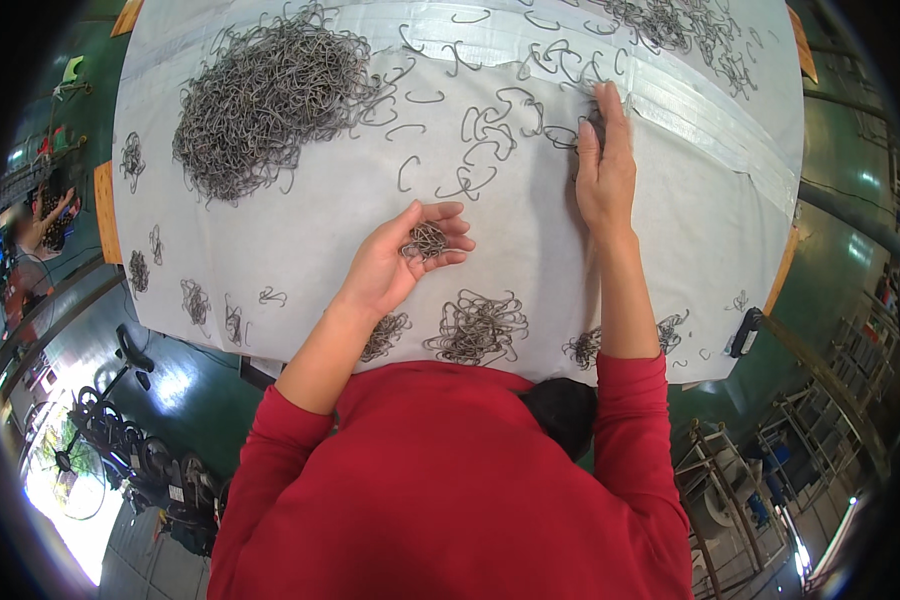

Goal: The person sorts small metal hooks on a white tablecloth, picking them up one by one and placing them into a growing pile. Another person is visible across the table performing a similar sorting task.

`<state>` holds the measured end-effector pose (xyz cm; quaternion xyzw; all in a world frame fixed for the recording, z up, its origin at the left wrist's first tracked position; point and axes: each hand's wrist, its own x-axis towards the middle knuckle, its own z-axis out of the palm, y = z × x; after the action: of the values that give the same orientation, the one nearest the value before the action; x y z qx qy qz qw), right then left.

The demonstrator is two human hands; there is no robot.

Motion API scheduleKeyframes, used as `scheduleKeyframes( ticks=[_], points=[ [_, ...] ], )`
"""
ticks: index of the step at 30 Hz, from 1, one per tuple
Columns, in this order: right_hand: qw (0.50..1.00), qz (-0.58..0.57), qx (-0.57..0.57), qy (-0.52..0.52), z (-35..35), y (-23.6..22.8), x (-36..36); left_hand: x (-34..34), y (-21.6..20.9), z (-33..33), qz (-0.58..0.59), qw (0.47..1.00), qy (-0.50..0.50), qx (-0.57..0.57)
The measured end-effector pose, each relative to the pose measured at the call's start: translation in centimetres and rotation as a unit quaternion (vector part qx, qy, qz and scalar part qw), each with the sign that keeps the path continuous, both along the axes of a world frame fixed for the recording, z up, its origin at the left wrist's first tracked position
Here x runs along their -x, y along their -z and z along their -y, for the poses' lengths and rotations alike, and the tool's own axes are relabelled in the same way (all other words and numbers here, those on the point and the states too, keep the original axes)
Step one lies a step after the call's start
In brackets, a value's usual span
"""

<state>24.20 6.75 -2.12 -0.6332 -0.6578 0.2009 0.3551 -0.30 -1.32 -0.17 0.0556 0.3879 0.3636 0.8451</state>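
Cupped with its palm turned up, my left hand (382,262) holds a small clump of bent grey metal hooks (427,240) over the near middle of the table. My right hand (607,180) is farther out to the right, set on edge with its fingers stretched away from me. Loose metal hooks (490,128) are scattered on the white sheet just left of it, some against its fingers. A dark patch beside the right fingers is too unclear to name. The large heap of hooks (270,105) rises at the far left.
Small piles of hooks (478,328) line the table's near edge, partly behind my forearms, with more at the left edge. Another spread of hooks (685,30) lies at the far right. A small black device (745,332) sits at the right near corner. A person (32,232) is in the left background.
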Motion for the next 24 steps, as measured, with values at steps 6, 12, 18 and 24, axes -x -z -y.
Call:
scheduleKeyframes(
  ticks=[6,12,18,24],
  points=[
    [0.983,-0.153,-0.055,0.086,-1.8,-0.4,-1.8,0.1,0.1,0.0,-0.001,1.000,0.003,-0.004],
    [1.000,-0.021,0.014,0.019,-0.6,-2.1,-3.2,0.1,0.1,0.0,0.000,1.000,0.001,0.001],
    [0.980,0.169,-0.011,-0.107,2.7,-2.4,-3.8,-0.5,-0.5,-0.2,-0.010,1.000,0.015,0.007],
    [0.961,0.267,-0.019,-0.067,4.1,-1.8,-1.7,-2.9,-0.9,-0.2,0.021,0.997,0.064,0.023]
  ],
)
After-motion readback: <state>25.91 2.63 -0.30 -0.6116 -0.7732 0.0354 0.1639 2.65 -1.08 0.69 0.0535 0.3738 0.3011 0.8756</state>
